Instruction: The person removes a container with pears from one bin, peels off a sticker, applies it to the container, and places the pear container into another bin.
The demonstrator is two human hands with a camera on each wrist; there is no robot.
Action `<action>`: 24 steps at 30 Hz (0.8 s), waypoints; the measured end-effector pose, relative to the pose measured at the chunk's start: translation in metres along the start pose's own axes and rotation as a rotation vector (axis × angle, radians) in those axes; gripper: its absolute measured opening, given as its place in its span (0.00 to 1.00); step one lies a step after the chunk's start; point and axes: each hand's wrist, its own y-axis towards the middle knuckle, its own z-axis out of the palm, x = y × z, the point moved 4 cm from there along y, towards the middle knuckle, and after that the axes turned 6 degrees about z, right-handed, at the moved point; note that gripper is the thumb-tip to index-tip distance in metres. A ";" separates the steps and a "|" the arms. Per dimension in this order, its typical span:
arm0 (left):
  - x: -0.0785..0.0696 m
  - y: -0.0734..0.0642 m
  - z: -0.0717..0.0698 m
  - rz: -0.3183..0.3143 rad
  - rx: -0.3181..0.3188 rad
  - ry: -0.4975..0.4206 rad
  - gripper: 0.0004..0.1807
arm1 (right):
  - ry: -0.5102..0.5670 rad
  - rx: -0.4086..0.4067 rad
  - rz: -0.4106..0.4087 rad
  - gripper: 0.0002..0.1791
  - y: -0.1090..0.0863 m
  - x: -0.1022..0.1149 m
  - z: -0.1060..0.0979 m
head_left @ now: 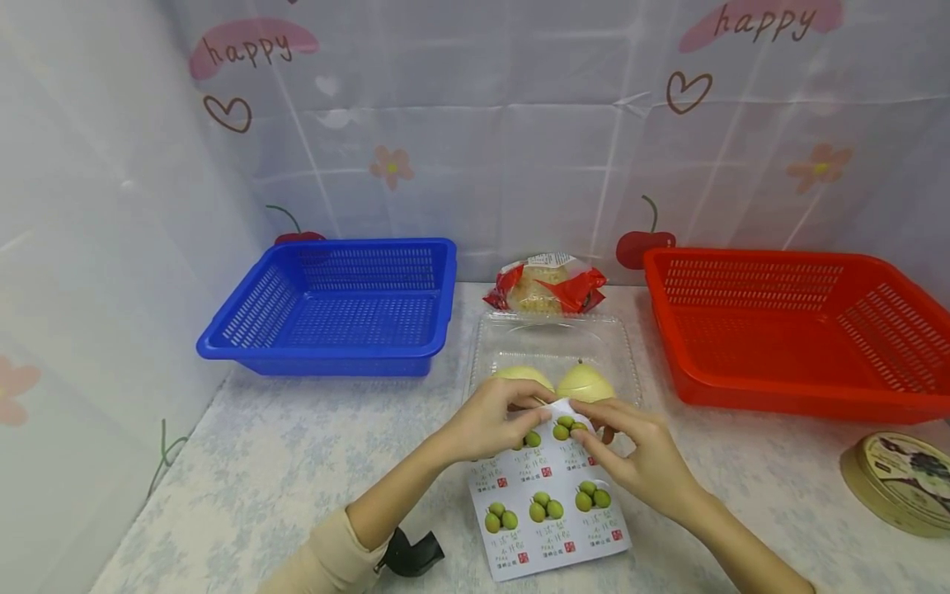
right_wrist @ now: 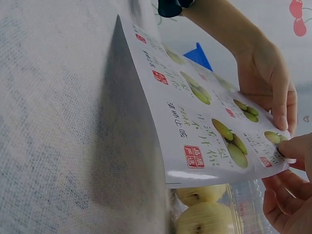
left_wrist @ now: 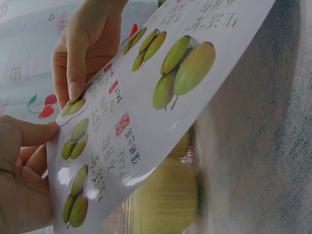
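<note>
A white sheet of stickers [head_left: 549, 528] printed with green pears, writing and red seals is held at its far edge by both hands. My left hand [head_left: 493, 421] pinches it near the top middle, thumb over the printed face. Close beside it, my right hand [head_left: 638, 454] grips the top right corner, where the right wrist view has the thumb on a pear sticker [right_wrist: 274, 137]. The sheet slants up from the tablecloth. Just behind, a clear plastic box [head_left: 631, 355] contains pale yellow pears [head_left: 585, 383], partly hidden by the hands and sheet.
At the left stands a blue basket [head_left: 334, 367], at the right a red basket [head_left: 801, 400]. Behind the box lies a red and clear food packet [head_left: 545, 289]. A round gold tin [head_left: 901, 483] sits at the right. Patterned curtain [head_left: 505, 165] encloses the table.
</note>
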 end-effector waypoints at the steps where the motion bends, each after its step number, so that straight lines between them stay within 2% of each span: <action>1: 0.000 0.000 0.000 -0.001 0.000 -0.002 0.09 | -0.005 -0.005 0.000 0.26 0.000 0.000 0.000; 9: 0.000 0.000 0.001 0.002 -0.002 -0.003 0.10 | -0.067 -0.029 -0.006 0.22 0.000 0.004 0.000; 13: 0.000 0.000 0.000 -0.013 -0.002 0.002 0.10 | -0.078 -0.038 -0.003 0.10 0.000 0.005 0.000; 17: 0.002 -0.001 0.000 -0.031 -0.005 0.005 0.10 | -0.070 -0.045 -0.027 0.17 -0.001 0.007 0.000; 20: 0.003 -0.001 0.000 -0.045 -0.010 0.011 0.11 | -0.066 -0.047 -0.041 0.06 -0.001 0.008 -0.001; 21: 0.003 -0.001 -0.001 -0.048 -0.012 0.017 0.11 | -0.067 -0.048 -0.039 0.07 -0.002 0.008 -0.001; 24: 0.002 -0.002 -0.001 -0.047 -0.022 0.058 0.10 | -0.095 -0.067 -0.040 0.18 -0.002 0.008 -0.002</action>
